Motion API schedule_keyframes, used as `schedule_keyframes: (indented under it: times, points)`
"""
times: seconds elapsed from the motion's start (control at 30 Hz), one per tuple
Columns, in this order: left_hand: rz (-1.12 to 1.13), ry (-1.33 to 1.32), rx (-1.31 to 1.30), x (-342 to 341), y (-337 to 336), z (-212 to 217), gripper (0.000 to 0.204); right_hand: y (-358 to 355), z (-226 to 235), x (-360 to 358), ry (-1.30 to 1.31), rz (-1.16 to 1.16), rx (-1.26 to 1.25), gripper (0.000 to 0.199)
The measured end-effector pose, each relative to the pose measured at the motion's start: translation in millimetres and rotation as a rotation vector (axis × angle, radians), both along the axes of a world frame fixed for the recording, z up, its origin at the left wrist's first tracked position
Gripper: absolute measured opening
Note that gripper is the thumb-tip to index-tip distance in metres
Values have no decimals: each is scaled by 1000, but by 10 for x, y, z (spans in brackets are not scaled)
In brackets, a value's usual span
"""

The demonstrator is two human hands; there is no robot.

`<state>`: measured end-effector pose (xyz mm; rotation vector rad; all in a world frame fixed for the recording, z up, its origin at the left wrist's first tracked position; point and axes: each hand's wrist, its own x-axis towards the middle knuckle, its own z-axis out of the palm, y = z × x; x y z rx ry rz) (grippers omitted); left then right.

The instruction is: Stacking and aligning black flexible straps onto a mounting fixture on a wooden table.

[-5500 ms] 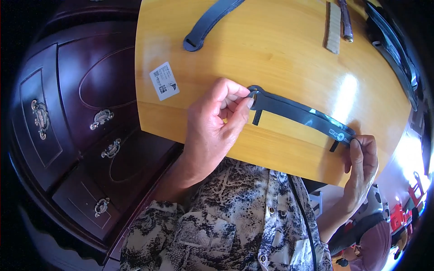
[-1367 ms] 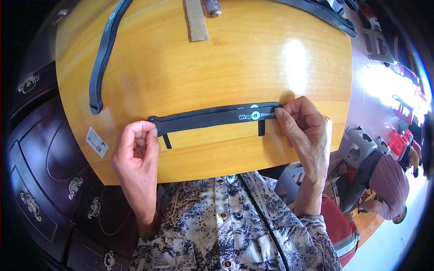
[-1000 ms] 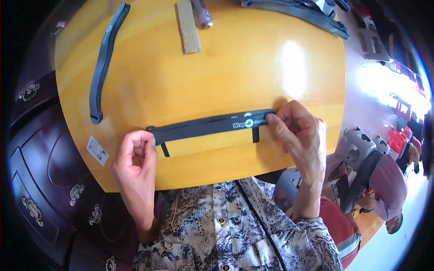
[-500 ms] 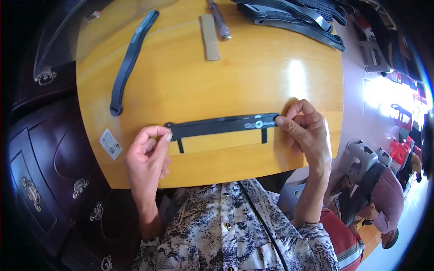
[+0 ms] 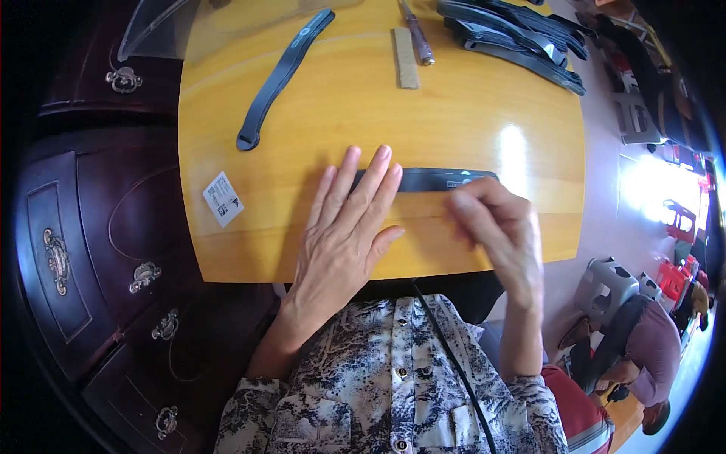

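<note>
With the left hand (image 5: 344,231) laid flat, fingers spread & pressing down, the dark strap (image 5: 442,180) gets pinned against the yellow table (image 5: 469,98) near its front edge, prob. so it lies straight and can't slide. Left end of the strap is hidden under those fingers; middle shows bare between the two hands. Right hand (image 5: 495,227) sits over the strap's right end, fingers curled and blurred, so can't tell if it pinches the strap or only rests on it. A second, longer strap (image 5: 281,76) lies diagonally at the far left of the table, well apart, out of the way of the work. A small tan block (image 5: 405,57) & a thin tool (image 5: 417,38) lie side by side at the far edge, w/ a heap of more straps (image 5: 514,34) to the right of them. White sticker (image 5: 222,198) sits on the table's left side, near the left hand. Dark wooden cabinet (image 5: 98,250) w/ metal drawer pulls stands just left of the table.
</note>
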<state>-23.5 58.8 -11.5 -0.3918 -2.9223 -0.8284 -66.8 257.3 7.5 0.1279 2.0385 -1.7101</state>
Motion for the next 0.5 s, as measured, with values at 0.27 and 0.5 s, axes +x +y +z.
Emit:
schedule_keyframes:
  times: [0.27, 0.5]
  points:
    - [-38, -126, -263, -27, 108, -244, 71, -292, -203, -335, 114, 177, 259, 32]
    - [-71, -143, -304, -18, 121, -249, 67, 182, -145, -543, -217, 1, 181, 35]
